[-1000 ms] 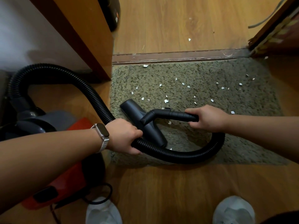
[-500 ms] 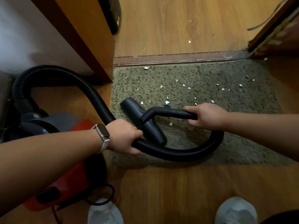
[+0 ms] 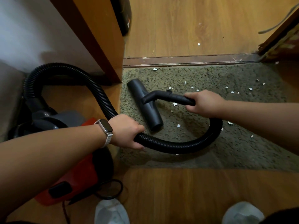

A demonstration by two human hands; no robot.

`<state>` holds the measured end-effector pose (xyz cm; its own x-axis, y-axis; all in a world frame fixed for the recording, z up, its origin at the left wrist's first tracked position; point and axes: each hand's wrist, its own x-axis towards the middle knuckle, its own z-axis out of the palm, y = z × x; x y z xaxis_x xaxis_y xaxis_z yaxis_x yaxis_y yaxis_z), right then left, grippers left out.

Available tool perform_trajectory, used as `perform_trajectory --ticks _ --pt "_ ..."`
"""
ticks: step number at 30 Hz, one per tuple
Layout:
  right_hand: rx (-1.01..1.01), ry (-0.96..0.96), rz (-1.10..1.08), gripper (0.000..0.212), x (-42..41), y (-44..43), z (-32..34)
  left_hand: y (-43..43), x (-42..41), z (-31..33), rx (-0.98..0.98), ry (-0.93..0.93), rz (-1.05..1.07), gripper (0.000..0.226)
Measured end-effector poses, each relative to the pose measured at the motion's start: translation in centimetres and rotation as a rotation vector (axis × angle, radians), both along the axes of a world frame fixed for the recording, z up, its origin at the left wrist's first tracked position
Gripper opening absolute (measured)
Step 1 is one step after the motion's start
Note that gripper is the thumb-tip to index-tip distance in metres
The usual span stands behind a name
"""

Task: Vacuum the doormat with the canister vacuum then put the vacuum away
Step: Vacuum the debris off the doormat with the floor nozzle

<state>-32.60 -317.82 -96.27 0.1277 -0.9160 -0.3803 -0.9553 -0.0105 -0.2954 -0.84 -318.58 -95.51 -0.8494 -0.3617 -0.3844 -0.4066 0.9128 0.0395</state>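
A green shaggy doormat (image 3: 242, 156) lies on the wooden floor, strewn with several white paper scraps (image 3: 175, 104). The black vacuum nozzle (image 3: 145, 105) rests on the mat's left part. My right hand (image 3: 203, 102) grips the curved black handle tube behind the nozzle. My left hand (image 3: 127, 131), with a watch on the wrist, grips the ribbed black hose (image 3: 178, 146), which loops from the handle round to the red and grey canister vacuum (image 3: 77, 172) at the lower left, partly hidden by my left arm.
A wooden door frame (image 3: 103, 46) and white wall stand at the upper left. A dark threshold strip (image 3: 186, 59) runs behind the mat. A power cord (image 3: 111, 189) coils by the canister. My two white shoes (image 3: 111, 212) are at the bottom edge.
The nozzle has slid toward the mat's far left, away from me, with my right hand following. Some scraps that lay near the nozzle are gone. My left hand keeps hold of the hose.
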Motion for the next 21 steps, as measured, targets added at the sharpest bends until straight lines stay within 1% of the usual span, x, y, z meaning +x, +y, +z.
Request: perform_trajectory --ticks 3,5,10,15,18,21 --pt "0.003 0.045 0.126 0.039 1.8 0.3 -0.5 0.1 0.5 0.1 0.023 0.004 -0.015 0.051" --pt "-0.010 0.052 0.137 0.041 2.5 0.3 -0.8 0.2 0.9 -0.1 0.038 -0.004 -0.019 0.051" --pt "-0.033 0.033 -0.081 0.039 -0.2 -0.7 -1.0 0.0 1.0 -0.2 0.008 -0.006 0.043 0.053" --pt "-0.033 0.047 -0.189 0.037 -3.2 -0.5 -1.1 -0.6 -0.7 0.6 0.010 0.020 0.076 0.049" --pt "-0.025 0.044 -0.161 0.034 -2.7 -0.4 -0.8 -0.9 -1.2 0.8 0.006 0.003 0.060 0.048" --pt "-0.017 0.062 -0.010 0.030 -0.5 -0.5 -0.4 -1.2 -1.0 0.9 -0.025 -0.014 0.013 0.047"
